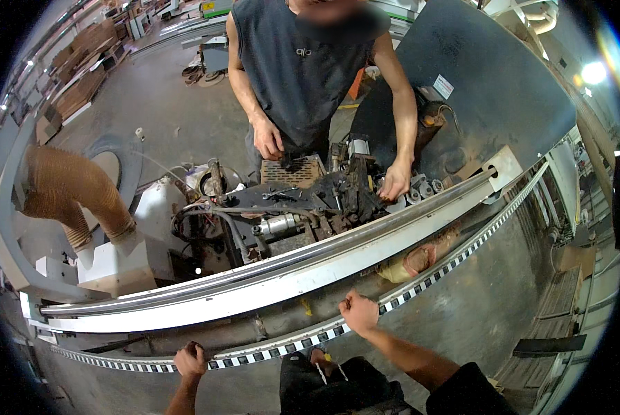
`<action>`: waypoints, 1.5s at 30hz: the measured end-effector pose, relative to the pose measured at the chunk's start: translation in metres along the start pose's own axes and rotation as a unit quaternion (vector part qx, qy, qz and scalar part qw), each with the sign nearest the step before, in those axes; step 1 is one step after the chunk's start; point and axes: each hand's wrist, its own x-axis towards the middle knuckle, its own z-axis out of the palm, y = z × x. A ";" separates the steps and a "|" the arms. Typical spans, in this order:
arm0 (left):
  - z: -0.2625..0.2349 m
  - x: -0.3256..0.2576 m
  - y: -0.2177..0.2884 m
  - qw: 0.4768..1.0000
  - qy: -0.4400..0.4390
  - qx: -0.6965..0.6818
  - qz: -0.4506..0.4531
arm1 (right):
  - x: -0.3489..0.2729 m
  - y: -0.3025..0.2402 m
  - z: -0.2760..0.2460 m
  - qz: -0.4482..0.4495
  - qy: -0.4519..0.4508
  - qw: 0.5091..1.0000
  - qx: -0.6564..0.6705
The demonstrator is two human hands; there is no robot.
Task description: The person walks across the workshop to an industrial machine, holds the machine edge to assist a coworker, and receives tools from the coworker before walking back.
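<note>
My left hand (190,360) is closed, knuckles up, at the near edge of a strip of black and white rollers (251,357). What its curled fingers hold, if anything, is hidden. Farther right, my right hand (359,311) makes a fist beside the same strip; its inside cannot be seen. Beyond the strip runs a long white beam with a metal rail (255,294). Behind that lies an opened machine with a motor cylinder (277,225), hoses and dusty metal parts, apart from both my hands.
Across the machine stands a person in a sleeveless dark top (293,76), one hand (395,181) low among the parts. Brown ribbed ducts (75,190) rise at left. A large dark panel (483,76) leans at back right. A yellowish bag (396,268) lies between beam and rollers.
</note>
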 end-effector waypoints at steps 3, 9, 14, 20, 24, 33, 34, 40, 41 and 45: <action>-0.009 0.003 0.021 1.000 -0.008 0.001 -0.018 | -0.005 0.005 -0.002 0.004 0.002 1.000 0.006; -0.008 0.005 0.010 0.999 -0.024 -0.019 -0.024 | -0.002 0.002 0.001 -0.010 0.019 0.999 0.026; -0.007 0.003 0.012 1.000 -0.002 0.010 -0.016 | -0.002 0.002 0.000 -0.008 0.019 1.000 0.022; -0.005 0.003 0.008 1.000 0.003 0.004 -0.013 | -0.003 -0.004 -0.009 0.010 -0.019 0.999 0.035; 0.000 0.001 0.008 0.999 0.030 0.013 0.024 | -0.003 0.003 -0.003 0.011 -0.008 1.000 0.013; -0.003 -0.001 0.010 0.999 0.011 0.029 0.010 | -0.007 0.003 -0.001 -0.024 0.017 0.999 0.013; -0.003 0.000 0.008 0.999 0.028 0.016 0.011 | -0.003 0.001 -0.001 -0.011 0.009 1.000 0.014; -0.006 0.000 0.010 1.000 0.013 0.007 0.013 | -0.005 0.004 -0.001 -0.021 -0.014 1.000 0.008; -0.011 -0.001 0.018 0.999 0.025 -0.022 0.010 | -0.007 0.006 -0.001 -0.022 -0.005 1.000 0.007; -0.003 -0.003 0.013 0.999 0.031 -0.040 0.002 | -0.013 0.008 -0.004 -0.030 0.012 0.999 0.004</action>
